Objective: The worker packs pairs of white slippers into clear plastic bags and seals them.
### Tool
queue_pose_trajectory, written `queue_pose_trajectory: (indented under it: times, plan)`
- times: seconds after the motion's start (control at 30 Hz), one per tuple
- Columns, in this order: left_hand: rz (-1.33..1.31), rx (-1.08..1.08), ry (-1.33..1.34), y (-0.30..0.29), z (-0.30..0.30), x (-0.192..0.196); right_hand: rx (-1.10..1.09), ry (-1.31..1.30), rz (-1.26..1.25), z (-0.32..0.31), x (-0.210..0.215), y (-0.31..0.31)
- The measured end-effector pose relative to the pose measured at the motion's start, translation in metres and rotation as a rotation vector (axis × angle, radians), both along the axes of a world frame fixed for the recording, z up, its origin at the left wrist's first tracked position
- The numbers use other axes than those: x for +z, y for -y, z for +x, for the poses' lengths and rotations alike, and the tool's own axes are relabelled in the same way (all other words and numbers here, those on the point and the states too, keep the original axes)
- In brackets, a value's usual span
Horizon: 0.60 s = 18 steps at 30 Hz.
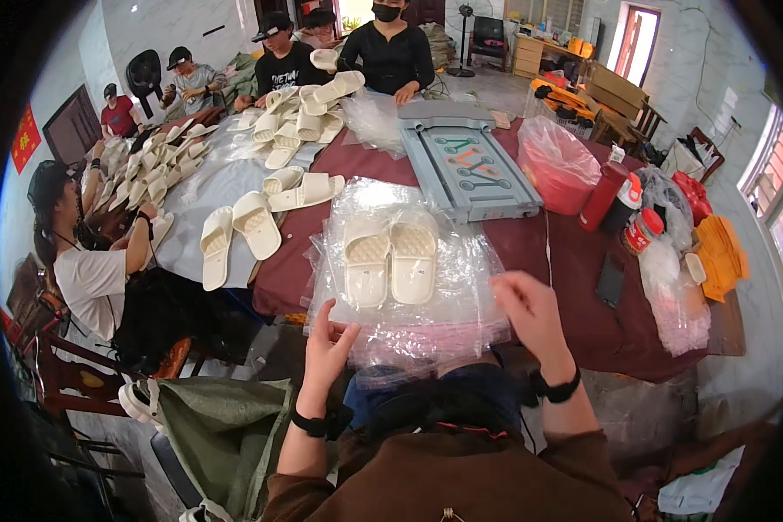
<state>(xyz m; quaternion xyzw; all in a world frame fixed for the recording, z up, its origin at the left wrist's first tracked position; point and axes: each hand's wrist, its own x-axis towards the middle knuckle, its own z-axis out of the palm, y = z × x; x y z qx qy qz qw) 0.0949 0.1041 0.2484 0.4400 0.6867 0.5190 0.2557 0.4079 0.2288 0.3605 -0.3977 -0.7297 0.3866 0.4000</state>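
Bagging the cream slippers point(411, 268) seemed in hand; the left hand point(326, 352) had fingers parted, the right hand's point(535, 317) grip was unclear; next probably called for straightening the clear plastic bag point(471, 261).

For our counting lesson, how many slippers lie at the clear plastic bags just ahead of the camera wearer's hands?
2: the left slipper and the right slipper, side by side; any beneath them would be hidden.

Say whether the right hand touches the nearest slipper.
Apart: the head view shows a strip of clear plastic between the right hand and the nearest slipper.
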Motion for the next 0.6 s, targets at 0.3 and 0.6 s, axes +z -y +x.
queue_pose_trajectory:
  times: [0.3, 0.6]
  plan:
    - [0.112, -0.008, 0.266, 0.007, -0.012, 0.002, -0.008, 0.229, -0.025, -0.012, -0.1, -0.059]
    - [0.036, -0.062, 0.179, 0.027, -0.037, 0.012, 0.082, 0.101, 0.135, 0.02, -0.088, -0.025]
